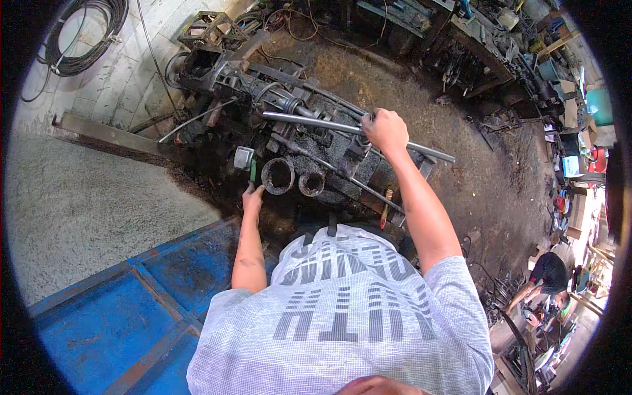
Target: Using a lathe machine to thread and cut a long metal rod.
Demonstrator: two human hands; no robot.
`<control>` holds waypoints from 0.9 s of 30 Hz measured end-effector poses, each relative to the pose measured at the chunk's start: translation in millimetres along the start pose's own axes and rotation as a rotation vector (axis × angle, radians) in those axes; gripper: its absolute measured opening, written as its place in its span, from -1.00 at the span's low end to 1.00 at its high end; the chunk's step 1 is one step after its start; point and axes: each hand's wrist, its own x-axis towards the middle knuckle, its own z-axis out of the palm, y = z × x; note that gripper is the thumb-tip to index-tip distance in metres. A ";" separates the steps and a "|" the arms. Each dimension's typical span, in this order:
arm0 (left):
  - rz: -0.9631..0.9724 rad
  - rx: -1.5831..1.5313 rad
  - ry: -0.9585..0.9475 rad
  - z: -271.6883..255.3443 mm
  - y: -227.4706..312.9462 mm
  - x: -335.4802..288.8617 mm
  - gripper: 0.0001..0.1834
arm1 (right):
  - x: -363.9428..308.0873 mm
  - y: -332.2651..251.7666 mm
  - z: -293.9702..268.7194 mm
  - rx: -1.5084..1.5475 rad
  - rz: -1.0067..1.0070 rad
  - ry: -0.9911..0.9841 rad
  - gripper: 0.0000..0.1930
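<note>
My right hand (386, 131) is closed round a long shiny metal rod (309, 121), which slants across and above a greasy metalworking machine (309, 141). The rod sticks out on both sides of my fist. Lower and to the left, my left hand (252, 199) has its fingers bent at the lower end of a slim green piece (253, 171). A small grey box (243, 158) sits right beside that green piece. Just right of my left hand stand two open metal rings or cylinders, a larger one (278, 176) and a smaller one (311, 184). Metal shavings cover the machine bed.
A brush with a red handle (386, 209) lies at the machine's near right. Blue metal panels (125, 322) fill the lower left. Coiled cable (85, 33) hangs on the wall. Cluttered benches (487, 52) line the far right, and another person (550, 273) bends over at the right.
</note>
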 end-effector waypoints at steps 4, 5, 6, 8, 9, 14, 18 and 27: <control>-0.017 -0.008 -0.021 2.2 -2.7 4.1 -0.19 | 1.6 2.9 4.5 0.001 -0.001 0.022 -0.60; 0.037 -0.033 -0.011 -0.1 -15.4 14.0 -0.19 | 0.8 1.2 4.4 0.017 0.000 0.025 -0.61; 0.093 -0.056 -0.007 0.5 -19.1 17.6 -0.19 | 0.3 1.5 3.8 0.032 0.006 0.032 -0.63; 0.105 -0.059 0.001 -0.2 -27.5 22.9 -0.19 | -1.2 1.4 3.0 0.043 0.005 0.044 -0.63; 0.117 -0.061 0.007 0.0 -28.6 24.0 -0.20 | -1.7 1.9 3.2 0.052 0.005 0.056 -0.64; 0.068 -0.021 -0.028 8.4 -5.6 9.1 -0.21 | -0.8 6.2 3.6 0.033 0.030 0.058 -0.65; 0.203 -0.016 0.081 -1.9 -36.9 30.7 -0.22 | -1.9 -4.0 2.2 0.043 -0.010 0.051 -0.64; 0.087 -0.020 0.018 6.3 -21.2 17.6 -0.21 | -1.6 5.4 5.0 0.035 0.023 0.070 -0.64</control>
